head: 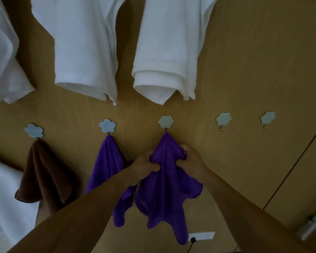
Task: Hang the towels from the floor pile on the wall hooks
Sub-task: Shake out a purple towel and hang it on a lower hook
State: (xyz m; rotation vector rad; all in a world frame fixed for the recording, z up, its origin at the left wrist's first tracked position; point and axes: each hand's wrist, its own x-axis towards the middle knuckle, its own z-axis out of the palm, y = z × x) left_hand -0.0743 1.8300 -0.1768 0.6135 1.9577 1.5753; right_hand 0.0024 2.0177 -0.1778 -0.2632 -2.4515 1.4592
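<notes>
Both hands, left hand and right hand, pinch the purple towel hanging between them from its hook; fingers curled into cloth

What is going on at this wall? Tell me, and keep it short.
A person is hanging small towels along a wooden wall. The left hand and right hand both grip a purple fleecy towel whose top sits at the third pale flower-shaped wall hook. A brown fleecy towel and a second purple towel already hang from the two hooks to its left. Bare hooks wait to the right. White cloths hang above.
</notes>
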